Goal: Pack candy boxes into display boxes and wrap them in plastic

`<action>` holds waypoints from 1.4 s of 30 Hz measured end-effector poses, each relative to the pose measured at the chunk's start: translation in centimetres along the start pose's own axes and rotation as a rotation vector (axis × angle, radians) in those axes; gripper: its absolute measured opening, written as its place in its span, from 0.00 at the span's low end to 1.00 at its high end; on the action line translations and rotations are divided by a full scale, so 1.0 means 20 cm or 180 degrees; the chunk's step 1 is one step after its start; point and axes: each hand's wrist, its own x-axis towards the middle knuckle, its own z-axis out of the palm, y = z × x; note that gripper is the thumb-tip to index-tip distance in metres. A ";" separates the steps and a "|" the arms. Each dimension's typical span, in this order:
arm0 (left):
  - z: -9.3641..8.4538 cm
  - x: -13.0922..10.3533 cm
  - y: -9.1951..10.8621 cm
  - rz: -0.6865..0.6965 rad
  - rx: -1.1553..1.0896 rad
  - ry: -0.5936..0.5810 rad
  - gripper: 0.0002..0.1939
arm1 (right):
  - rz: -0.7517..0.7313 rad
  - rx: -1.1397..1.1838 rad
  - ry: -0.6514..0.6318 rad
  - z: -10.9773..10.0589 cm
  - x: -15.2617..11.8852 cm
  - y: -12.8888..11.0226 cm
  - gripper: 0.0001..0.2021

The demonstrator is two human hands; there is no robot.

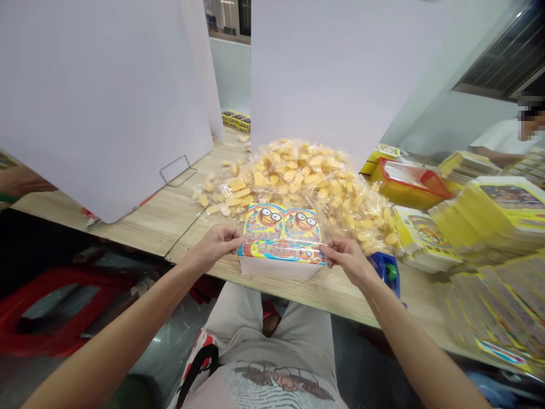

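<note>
A printed cardboard box point(281, 233) with two cartoon faces in glasses stands near the table's front edge, its plain white side toward me. At its left edge, my left hand point(219, 244) is closed, thumb and fingertips pinching the printed part. My right hand point(347, 258) pinches at the right edge in the same way. A glossy clear layer shows over the printed top; whether it is film or tape I cannot tell. Right behind the box lies a big heap of yellow pieces in clear wrappers point(298, 170). Beside my right hand stands a blue tape dispenser point(387, 272).
Stacks of yellow printed cards point(502, 204) and a red and yellow basket point(409, 182) fill the right side. White boards point(315, 74) rise behind the heap and at left. A red stool point(59, 309) stands below left. Another person's hand shows at far left, another person at far right.
</note>
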 end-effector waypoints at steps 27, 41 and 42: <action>0.01 -0.01 -0.09 0.0205 -0.0112 -0.0006 0.15 | 0.0070 -0.0255 0.0183 0.00 -0.01 0.06 0.21; -0.02 -0.03 0.05 0.0342 -0.0343 -0.0075 0.13 | 0.0063 0.0524 0.0059 0.01 0.00 0.03 0.18; -0.03 -0.03 0.06 0.0368 -0.0328 -0.0069 0.13 | 0.0050 0.0602 0.0030 0.01 0.00 0.02 0.17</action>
